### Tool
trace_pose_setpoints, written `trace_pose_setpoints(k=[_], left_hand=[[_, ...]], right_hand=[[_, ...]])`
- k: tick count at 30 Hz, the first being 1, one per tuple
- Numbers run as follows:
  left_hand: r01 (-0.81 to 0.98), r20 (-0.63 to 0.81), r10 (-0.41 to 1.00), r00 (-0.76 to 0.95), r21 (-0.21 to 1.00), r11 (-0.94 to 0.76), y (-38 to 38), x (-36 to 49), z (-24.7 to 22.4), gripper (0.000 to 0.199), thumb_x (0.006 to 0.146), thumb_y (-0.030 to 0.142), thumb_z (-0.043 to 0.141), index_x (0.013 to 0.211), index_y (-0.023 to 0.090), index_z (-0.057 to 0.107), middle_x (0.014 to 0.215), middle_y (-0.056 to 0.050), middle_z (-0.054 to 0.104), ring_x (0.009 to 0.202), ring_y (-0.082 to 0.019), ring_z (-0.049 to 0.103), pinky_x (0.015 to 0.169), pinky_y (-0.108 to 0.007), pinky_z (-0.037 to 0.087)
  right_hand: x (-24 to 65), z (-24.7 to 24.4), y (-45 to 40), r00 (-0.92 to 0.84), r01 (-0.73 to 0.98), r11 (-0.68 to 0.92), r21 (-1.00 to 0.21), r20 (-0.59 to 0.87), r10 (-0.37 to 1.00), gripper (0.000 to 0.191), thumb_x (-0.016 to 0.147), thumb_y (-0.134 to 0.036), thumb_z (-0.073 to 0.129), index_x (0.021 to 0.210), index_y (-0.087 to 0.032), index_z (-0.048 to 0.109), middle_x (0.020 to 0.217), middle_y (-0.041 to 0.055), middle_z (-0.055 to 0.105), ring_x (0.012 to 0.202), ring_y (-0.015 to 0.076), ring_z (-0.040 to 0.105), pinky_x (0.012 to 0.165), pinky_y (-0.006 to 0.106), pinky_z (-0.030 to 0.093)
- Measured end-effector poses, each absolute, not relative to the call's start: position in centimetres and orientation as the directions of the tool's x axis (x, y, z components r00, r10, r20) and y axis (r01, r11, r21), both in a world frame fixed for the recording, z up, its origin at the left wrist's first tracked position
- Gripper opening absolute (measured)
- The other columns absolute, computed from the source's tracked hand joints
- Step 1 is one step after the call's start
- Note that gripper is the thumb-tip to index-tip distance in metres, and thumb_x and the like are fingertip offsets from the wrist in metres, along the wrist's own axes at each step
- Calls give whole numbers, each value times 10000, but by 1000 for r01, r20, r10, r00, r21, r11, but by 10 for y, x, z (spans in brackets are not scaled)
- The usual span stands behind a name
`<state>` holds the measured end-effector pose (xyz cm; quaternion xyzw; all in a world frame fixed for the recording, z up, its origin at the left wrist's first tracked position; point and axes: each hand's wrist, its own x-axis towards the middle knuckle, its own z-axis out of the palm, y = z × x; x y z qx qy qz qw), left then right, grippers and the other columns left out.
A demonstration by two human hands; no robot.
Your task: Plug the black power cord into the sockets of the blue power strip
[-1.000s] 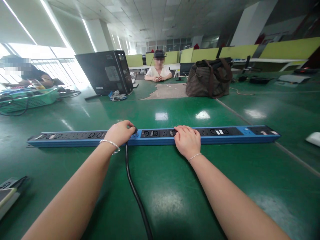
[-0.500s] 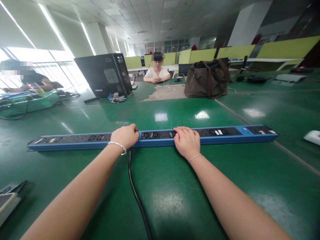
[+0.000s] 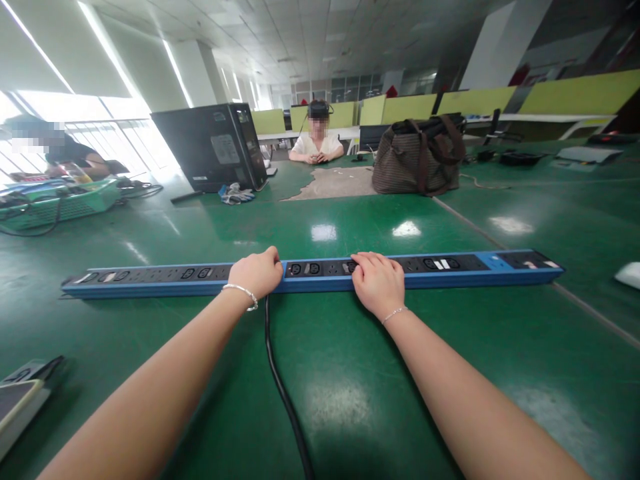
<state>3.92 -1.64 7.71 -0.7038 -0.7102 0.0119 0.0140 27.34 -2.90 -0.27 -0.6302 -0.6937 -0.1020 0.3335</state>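
A long blue power strip [image 3: 320, 285] with black sockets along its top lies crosswise on the green tabletop [image 3: 350, 347]. Left of its middle, my left hand [image 3: 256, 273] is closed over the strip, its fingertips curled out of sight. My right hand [image 3: 379, 283] grips the strip right of the middle, with fingers bent over the top and the thumb partly hidden. Between the two hands several sockets show. A thick black cord [image 3: 283, 387] runs from near my left hand at the strip's front edge down toward me.
Beyond the strip stand a black computer tower [image 3: 207, 150] with gloves [image 3: 236, 194] beside it and a brown bag [image 3: 417, 157]. A green basket [image 3: 75, 203] holds cables at the left. One person [image 3: 317, 143] sits opposite, another [image 3: 70, 157] at far left.
The whole view has shifted slightly, so the strip, cord and hands appear a little farther right. Both hands keep the same hold on the strip.
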Motion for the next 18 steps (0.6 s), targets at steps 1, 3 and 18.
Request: trace_pose_setpoints(k=[1, 3, 18], left_hand=[[999, 17, 1000, -8, -47, 9, -18, 40, 76, 401, 832, 394, 276, 1030, 227, 583, 903, -127, 703, 846, -288, 658, 725, -401, 487], [999, 21, 1000, -3, -46, 4, -18, 39, 75, 404, 834, 397, 269, 1030, 228, 579, 899, -129, 700, 836, -297, 658, 714, -411, 487], [991, 38, 993, -108, 83, 105, -24, 42, 71, 373, 828, 415, 298, 1016, 251, 575, 959, -108, 704, 909, -289, 653, 746, -394, 477]], right_hand=[[273, -3, -29, 17, 943, 183, -278, 590, 807, 333, 859, -212, 408, 1056, -228, 676, 1139, 38, 670, 1111, 215, 536, 926, 380, 294], [273, -2, -29, 18, 945, 178, -275, 586, 810, 327, 857, -211, 416, 1053, -230, 677, 1139, 37, 670, 1111, 212, 537, 925, 378, 298], [274, -4, -28, 16, 946, 182, -267, 601, 799, 317, 852, -210, 424, 1050, -231, 672, 1127, 28, 676, 1096, 204, 547, 917, 367, 287]])
